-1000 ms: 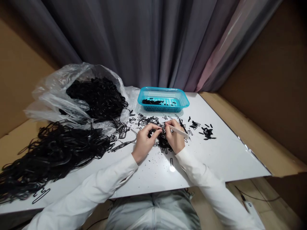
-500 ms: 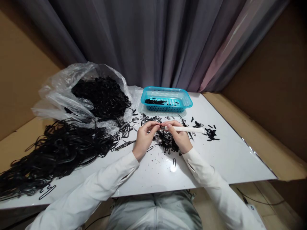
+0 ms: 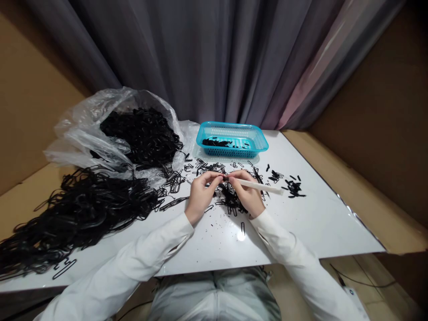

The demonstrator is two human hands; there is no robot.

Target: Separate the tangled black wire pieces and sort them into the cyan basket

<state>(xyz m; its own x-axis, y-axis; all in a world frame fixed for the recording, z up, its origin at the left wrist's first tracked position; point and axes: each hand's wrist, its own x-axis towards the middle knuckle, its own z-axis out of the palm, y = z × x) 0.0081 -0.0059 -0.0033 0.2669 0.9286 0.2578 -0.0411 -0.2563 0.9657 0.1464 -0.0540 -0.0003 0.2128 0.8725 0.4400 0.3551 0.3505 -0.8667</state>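
Observation:
My left hand (image 3: 201,196) and my right hand (image 3: 248,196) meet over the middle of the white table (image 3: 301,232), fingertips nearly touching. A small dark piece sits pinched in my left fingertips, too small to make out well. My right hand is closed round a white pen-like tool (image 3: 264,186), whose long end points right; its tip is hidden by the fingers. Under and between the hands lies a heap of black loops and strips (image 3: 232,200).
Behind the hands stands a blue basket (image 3: 232,151) with black pieces inside. At the left are a clear plastic bag (image 3: 80,129) full of black strips and a large black tangled pile (image 3: 90,205). Short black pieces (image 3: 294,187) lie at the right.
The white tool has tilted, its far end now lower and slightly further left. My right hand has shifted slightly left; my left hand is almost unmoved.

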